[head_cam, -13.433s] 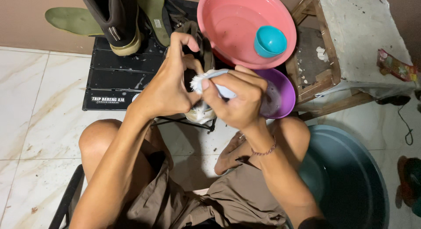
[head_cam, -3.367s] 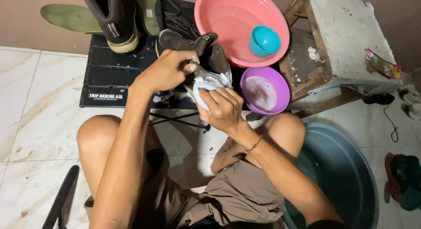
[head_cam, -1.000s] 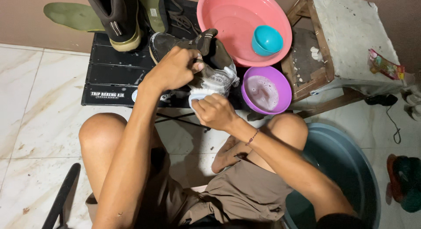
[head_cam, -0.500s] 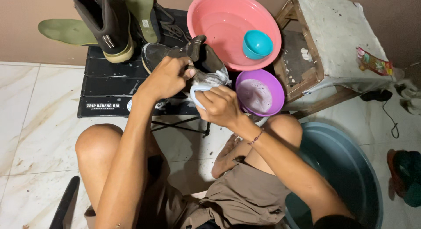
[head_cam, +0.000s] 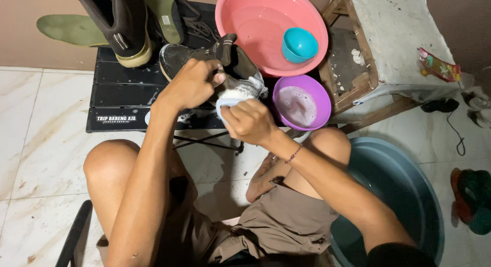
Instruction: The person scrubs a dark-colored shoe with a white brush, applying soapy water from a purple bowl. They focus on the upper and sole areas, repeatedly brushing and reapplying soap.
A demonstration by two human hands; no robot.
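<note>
My left hand (head_cam: 192, 84) grips a dark soapy shoe (head_cam: 231, 62) and holds it over a black folding table (head_cam: 120, 96). Against the shoe's foamy side my right hand (head_cam: 249, 122) presses a white scrub brush (head_cam: 228, 98), fingers wrapped around it. Right beside the brush stands a purple bowl (head_cam: 300, 103) of sudsy water. Behind it a pink basin (head_cam: 255, 29) holds a teal cup (head_cam: 299, 44).
A second dark boot (head_cam: 120, 21) and green insoles (head_cam: 71, 29) rest at the table's back. A worn wooden stool (head_cam: 388, 42) stands to the right. A large dark teal tub (head_cam: 394, 195) sits by my right knee. White floor tiles (head_cam: 36, 144) lie to the left.
The shoe has been lowered from in front of my chest toward the table. My right hand keeps moving the brush back and forth over its side. The view has shifted slightly.
</note>
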